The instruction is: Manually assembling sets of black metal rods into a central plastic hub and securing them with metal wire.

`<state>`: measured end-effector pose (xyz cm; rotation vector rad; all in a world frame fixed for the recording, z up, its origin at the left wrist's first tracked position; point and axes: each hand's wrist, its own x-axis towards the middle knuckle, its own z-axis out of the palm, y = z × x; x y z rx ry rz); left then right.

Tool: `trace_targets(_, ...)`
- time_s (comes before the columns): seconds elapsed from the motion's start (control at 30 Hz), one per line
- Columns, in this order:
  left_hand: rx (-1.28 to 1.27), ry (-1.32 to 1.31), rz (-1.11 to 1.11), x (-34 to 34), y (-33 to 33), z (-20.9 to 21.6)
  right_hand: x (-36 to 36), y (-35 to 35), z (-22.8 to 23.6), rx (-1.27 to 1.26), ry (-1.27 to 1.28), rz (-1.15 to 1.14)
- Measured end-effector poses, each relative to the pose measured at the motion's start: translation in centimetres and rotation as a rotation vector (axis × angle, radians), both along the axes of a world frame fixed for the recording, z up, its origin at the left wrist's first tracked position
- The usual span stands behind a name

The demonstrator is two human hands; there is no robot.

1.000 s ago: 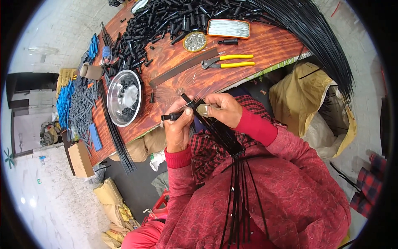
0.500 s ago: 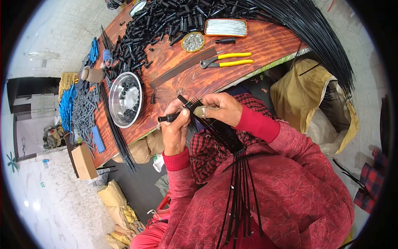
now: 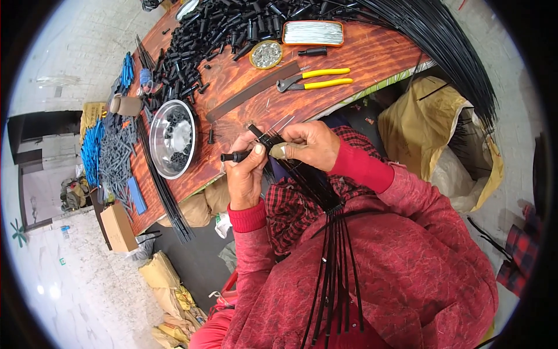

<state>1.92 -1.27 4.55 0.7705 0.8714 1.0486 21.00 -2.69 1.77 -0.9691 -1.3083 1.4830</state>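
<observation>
Between my hands is a folded bundle of thin black ribs, like an umbrella frame [image 3: 317,185], slanting down over my lap with its loose rib ends spread below. My left hand [image 3: 245,177] is closed round the frame's upper end, with a short black tube [image 3: 234,156] jutting out left past the thumb. My right hand [image 3: 308,145] pinches the ribs from the right, just under the top; its thumb has a tan cover at the tip. Thin silvery wires [image 3: 284,123] stick up beside the right fingers. The fingertips partly hide the joint.
On the wooden table [image 3: 232,125] lie yellow-handled pliers [image 3: 317,79], a dark flat bar [image 3: 253,91], a tray of wires [image 3: 314,33], a dish of small metal bits [image 3: 266,54] and a clear bowl [image 3: 173,139]. Black tubes are heaped behind. A tan sack [image 3: 418,125] stands right.
Both hands stay closed at the frame's top, with only a small shift of the fingers. The silvery wires show more plainly above the right hand. The view has shifted slightly.
</observation>
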Motion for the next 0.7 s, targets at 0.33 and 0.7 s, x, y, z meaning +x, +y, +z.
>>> trace_targets(0.33,0.045,-0.112,-0.049,-0.5,-0.4,-0.7,1.0,0.8,-0.1,-0.192,0.109,0.217)
trace_targets(0.7,0.039,-0.021,-0.003,-0.3,-0.6,-0.5,0.8,0.4,0.9,-0.152,0.108,0.181)
